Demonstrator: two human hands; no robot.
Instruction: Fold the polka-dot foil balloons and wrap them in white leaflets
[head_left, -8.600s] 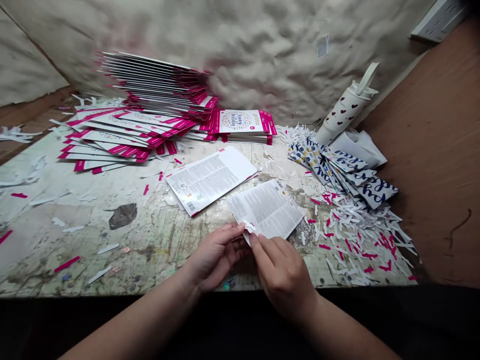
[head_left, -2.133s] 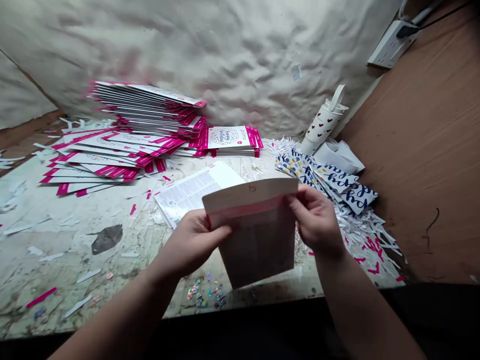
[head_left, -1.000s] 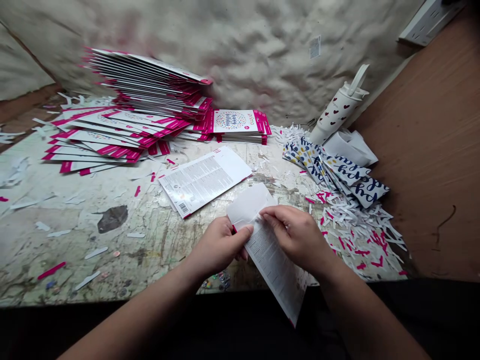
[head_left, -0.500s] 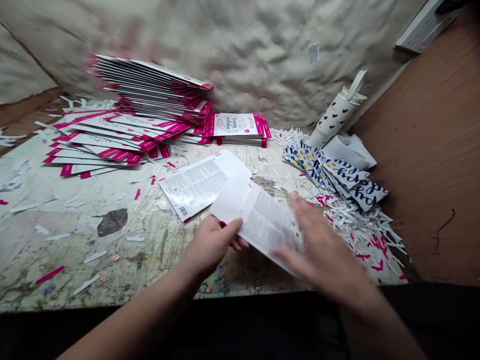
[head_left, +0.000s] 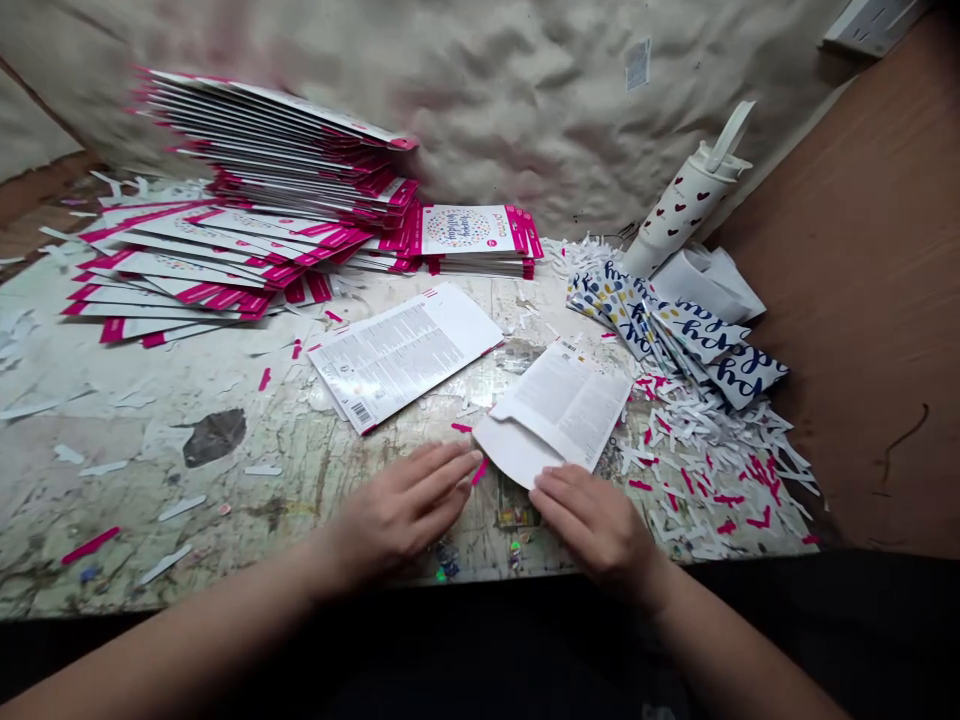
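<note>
Left hand [head_left: 401,515] and right hand [head_left: 592,525] lie flat, fingers open and gripping nothing – the right fingertips [head_left: 544,495] touch the lower edge of a white paper sleeve [head_left: 510,450], the left fingers [head_left: 450,480] rest just beside it. The sleeve lies right of a flat white printed card [head_left: 405,355], a printed white sheet [head_left: 574,400] seemingly half inside its open flap. Risk: with neither hand pinning it, a tilted lift could slide the sheet out – loose pink-and-white paper strips [head_left: 705,480] just right of the sleeve could also catch in the mouth.
</note>
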